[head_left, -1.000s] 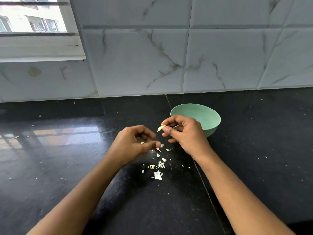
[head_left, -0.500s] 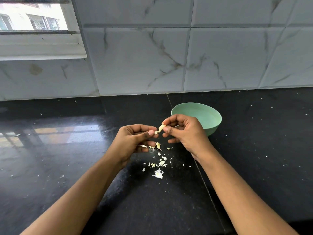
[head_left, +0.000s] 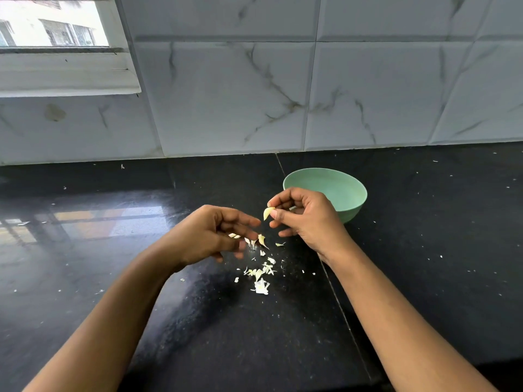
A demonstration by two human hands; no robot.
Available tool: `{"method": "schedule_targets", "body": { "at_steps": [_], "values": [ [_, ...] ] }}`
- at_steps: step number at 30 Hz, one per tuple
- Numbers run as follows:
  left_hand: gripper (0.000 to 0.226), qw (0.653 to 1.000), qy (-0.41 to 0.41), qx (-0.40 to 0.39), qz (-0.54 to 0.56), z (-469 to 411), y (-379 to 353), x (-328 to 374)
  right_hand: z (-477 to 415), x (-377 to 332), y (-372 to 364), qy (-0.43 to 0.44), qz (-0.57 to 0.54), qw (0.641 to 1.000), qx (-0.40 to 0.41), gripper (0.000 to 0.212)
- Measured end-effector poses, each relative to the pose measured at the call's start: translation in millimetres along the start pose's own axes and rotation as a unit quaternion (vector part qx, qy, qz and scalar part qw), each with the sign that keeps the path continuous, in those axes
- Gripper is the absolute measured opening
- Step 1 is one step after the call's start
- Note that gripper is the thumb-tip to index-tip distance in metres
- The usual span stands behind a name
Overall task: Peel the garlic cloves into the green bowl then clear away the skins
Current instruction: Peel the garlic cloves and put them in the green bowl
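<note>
My right hand [head_left: 308,219] pinches a pale garlic clove [head_left: 267,213] between thumb and forefinger, just in front of the green bowl [head_left: 345,190]. The bowl's near left rim is hidden behind that hand. My left hand [head_left: 209,234] hovers a little lower and to the left, fingers loosely spread and blurred, with small bits of skin [head_left: 261,239] at and just below its fingertips. A scatter of garlic skins [head_left: 261,275] lies on the black counter [head_left: 424,250] below both hands.
A grey marble-tiled wall [head_left: 283,94] rises behind the counter. A window and its white sill [head_left: 65,77] sit at the upper left. Tiny white flecks dot the counter to the right and left.
My left hand has drawn away from the clove, down and left, opening its fingers; skin bits drop from it. My right hand still holds the clove in the same place.
</note>
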State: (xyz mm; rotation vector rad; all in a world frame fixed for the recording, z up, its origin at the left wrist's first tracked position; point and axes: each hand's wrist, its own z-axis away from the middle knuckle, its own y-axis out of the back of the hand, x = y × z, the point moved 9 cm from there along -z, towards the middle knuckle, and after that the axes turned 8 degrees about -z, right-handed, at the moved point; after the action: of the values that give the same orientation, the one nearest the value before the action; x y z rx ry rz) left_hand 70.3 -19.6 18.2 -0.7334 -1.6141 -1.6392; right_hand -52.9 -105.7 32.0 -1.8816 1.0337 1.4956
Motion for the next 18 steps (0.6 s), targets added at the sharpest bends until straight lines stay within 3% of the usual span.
{"method": "schedule_targets", "body": {
  "at_steps": [3,8,18],
  "values": [
    [0.03,0.994,0.007,0.077,0.082,-0.9,7.0,-1.0,1.6,0.9,-5.2,-0.014,-0.041,0.999,-0.015,0.01],
    [0.024,0.973,0.005,0.129,0.19,-3.7,1.8,-3.6,5.1,1.6,-14.3,-0.027,-0.079,0.996,-0.042,0.01],
    [0.017,0.96,0.03,0.103,0.258,-9.0,-10.8,-10.4,4.6,0.4,-14.6,-0.014,-0.067,0.996,-0.054,0.014]
  ]
}}
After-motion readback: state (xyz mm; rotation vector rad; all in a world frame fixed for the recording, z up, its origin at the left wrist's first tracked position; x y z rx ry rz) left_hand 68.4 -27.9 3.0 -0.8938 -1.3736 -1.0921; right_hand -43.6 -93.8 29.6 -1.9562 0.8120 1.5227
